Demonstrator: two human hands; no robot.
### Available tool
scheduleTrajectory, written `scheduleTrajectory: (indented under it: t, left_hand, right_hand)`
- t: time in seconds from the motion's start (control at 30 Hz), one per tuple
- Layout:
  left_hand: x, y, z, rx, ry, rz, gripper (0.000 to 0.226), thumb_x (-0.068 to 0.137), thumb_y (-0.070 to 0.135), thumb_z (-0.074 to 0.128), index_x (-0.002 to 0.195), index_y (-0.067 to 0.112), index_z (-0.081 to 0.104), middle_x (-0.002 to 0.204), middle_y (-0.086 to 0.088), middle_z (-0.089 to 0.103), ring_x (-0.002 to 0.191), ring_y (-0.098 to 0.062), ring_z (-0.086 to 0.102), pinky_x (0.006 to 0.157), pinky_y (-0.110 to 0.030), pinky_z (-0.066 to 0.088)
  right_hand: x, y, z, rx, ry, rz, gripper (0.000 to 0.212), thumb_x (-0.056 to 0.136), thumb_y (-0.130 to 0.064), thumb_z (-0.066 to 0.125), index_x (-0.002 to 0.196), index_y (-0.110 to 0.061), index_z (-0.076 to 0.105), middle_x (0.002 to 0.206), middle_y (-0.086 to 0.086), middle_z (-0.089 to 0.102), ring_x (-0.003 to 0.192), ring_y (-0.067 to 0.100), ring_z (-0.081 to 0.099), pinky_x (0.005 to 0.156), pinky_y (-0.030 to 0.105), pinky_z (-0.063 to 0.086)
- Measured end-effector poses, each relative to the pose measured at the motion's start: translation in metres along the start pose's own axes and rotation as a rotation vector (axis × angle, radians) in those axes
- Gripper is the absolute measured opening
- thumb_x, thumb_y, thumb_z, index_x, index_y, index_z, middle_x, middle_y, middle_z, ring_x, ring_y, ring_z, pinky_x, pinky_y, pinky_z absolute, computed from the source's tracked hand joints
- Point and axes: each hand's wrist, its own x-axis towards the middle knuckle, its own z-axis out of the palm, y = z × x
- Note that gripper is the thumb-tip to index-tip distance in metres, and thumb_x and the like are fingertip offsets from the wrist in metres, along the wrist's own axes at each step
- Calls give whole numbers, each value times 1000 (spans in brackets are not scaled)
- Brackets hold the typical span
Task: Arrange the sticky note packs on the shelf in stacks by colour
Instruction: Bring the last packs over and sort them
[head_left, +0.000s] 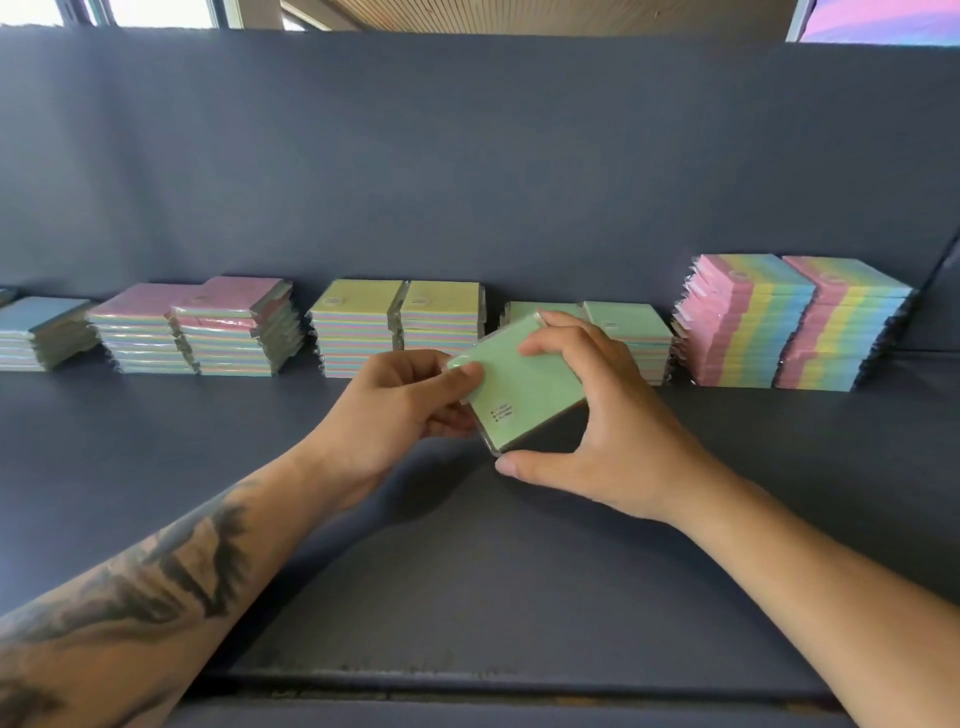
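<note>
Right now both hands share one green pack (519, 387), tilted in the air above the middle of the shelf (156, 441), well in from its front edge. The left hand (400, 410) pinches the pack's left edge between thumb and curled fingers; the right hand (587, 410) spans it corner to corner, fingertips on the far corner and thumb under the near one. It looks light and stiff, a block of paper in shiny clear wrap, so probably a little slippery; holding it by opposite edges, as now, seems the safest grip. Just behind it, along the back edge of the shelf, stand the two low green stacks (623, 325), the likely home for it. To their left are the yellow stacks (400, 322), then the pink stacks (208, 327), then the blue stack (41, 332) near the left end. The tall rainbow stacks (789, 322) rise just beside the green ones on the right and could be knocked.
</note>
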Motion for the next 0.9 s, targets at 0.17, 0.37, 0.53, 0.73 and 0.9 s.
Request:
scheduleTrajectory:
  t: [0.17,0.37,0.53,0.73,0.9]
  left_hand:
    - [-2,-2,3,84,-85,39,32,88,24,78,89,-5,64,85,-21,70,79,-30,66,85,-49,51]
    - [-5,-4,1,470,-104,199,51,88,64,58,87,15,70,84,-14,71,75,-27,60,77,-49,50]
    - [-3,-10,-13,860,-82,161,61,81,81,40,112,37,68,108,19,70,106,-6,63,99,-37,48]
    - [-6,-12,-12,1268,-132,141,81,79,89,23,142,46,49,152,14,47,143,-15,41,118,-45,30]
    - [-11,-11,-4,1336,-278,-5,70,89,87,27,152,58,26,169,11,20,157,-13,10,123,-57,11]
  right_hand:
    - [-1,-3,-5,-108,-83,-37,65,66,-50,92,114,-38,49,147,-27,39,136,2,35,108,26,35]
    - [0,-8,-21,-245,-151,30,73,65,-66,85,125,-45,48,126,-29,53,116,3,51,101,33,45]
    - [27,1,-44,-444,-151,130,76,65,-81,73,126,-48,43,126,-15,58,114,20,55,97,40,47]
    - [89,33,-47,-567,-153,210,68,73,-80,69,124,-42,44,125,-1,60,118,29,49,93,43,46]
    - [117,47,-32,-550,-207,206,65,74,-74,73,122,-37,48,130,-5,60,118,24,45,92,41,45]
